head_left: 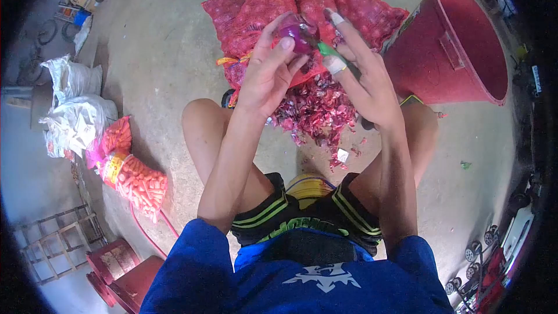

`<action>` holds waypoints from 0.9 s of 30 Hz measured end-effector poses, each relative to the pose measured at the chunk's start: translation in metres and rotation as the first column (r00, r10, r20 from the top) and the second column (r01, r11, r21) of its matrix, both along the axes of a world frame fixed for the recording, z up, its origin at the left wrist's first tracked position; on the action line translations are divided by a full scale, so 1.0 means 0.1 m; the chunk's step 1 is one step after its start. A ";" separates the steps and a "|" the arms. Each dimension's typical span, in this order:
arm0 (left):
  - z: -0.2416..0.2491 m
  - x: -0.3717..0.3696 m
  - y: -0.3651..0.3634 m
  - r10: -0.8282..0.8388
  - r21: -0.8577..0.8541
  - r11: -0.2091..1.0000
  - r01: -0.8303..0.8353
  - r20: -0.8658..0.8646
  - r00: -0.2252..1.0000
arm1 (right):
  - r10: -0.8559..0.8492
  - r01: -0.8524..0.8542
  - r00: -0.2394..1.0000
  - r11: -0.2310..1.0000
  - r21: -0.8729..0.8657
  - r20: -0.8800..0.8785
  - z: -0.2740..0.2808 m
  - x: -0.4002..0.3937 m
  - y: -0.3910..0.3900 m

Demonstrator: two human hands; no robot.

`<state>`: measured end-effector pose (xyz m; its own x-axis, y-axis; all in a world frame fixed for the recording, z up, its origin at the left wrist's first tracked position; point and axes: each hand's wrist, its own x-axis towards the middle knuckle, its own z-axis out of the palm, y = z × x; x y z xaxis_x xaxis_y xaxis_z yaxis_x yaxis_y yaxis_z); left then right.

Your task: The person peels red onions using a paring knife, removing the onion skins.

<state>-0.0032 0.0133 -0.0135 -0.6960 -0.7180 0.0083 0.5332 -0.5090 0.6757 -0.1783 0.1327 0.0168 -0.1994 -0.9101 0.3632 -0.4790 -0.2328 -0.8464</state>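
A shiny purple-red onion (301, 35) is in my left hand (268, 72), its fingers curled round the bulb from the left and below. My right hand (369, 84) has white tape on its thumb and a fingertip. Between its thumb and fingers is a small green-handled knife (330, 52), pointing at the onion; its blade cannot be made out. Both hands are raised above a heap of red onion skins (317, 110) on the floor between my knees.
Full red mesh sacks of onions (267, 9) lie beyond my hands. A large red bin (421, 52) leans at the right. White sacks (78, 116) and a mesh bag of orange-red produce (139, 183) stand at the left. Red tubs (136, 282) are lower left.
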 end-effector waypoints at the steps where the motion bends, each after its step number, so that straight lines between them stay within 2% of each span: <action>1: 0.01 -0.01 0.01 0.027 -0.076 0.997 -0.024 0.045 0.999 | 0.005 -0.005 1.000 1.000 -0.011 -0.031 -0.01 -0.01 0.00; 5: 0.05 -0.06 0.04 0.045 -0.123 0.991 -0.050 -0.040 0.998 | 0.015 -0.023 0.998 0.991 -0.130 -0.064 -0.08 0.00 -0.02; 7: 0.06 -0.07 0.05 0.117 -0.191 0.975 -0.112 0.012 0.993 | -0.005 -0.008 0.993 0.993 -0.117 -0.116 -0.05 0.02 0.00; 13: 0.07 0.00 0.01 0.110 -0.253 0.964 -0.087 0.078 0.991 | -0.033 0.040 0.967 0.999 0.023 -0.252 0.03 0.00 0.05; 16: 0.07 0.05 -0.02 0.072 -0.274 0.961 -0.046 0.084 0.994 | -0.081 0.063 0.961 0.995 -0.075 -0.263 -0.07 -0.08 -0.01; 17: 0.07 0.04 -0.01 0.069 -0.272 0.961 -0.044 0.084 0.994 | -0.083 0.066 0.961 0.995 -0.073 -0.263 -0.06 -0.08 0.01; 19: 0.06 0.04 -0.03 0.046 -0.223 0.975 -0.012 0.149 0.988 | -0.098 0.115 0.948 0.993 0.038 -0.303 -0.02 -0.06 0.03; 22: 0.01 0.07 -0.08 0.058 -0.232 0.973 -0.006 0.220 0.974 | -0.154 0.149 0.915 0.988 -0.043 -0.372 -0.12 -0.08 -0.01; 27: -0.06 0.09 -0.17 0.070 -0.233 0.972 -0.003 0.280 0.958 | -0.117 0.135 0.938 0.990 0.033 -0.325 -0.07 -0.11 -0.07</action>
<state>0.0059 -0.0034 -0.0200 -0.6669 -0.7449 -0.0197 0.3171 -0.3076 0.8971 -0.1892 0.1253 0.0100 -0.1943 -0.9053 0.3776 -0.7501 -0.1109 -0.6519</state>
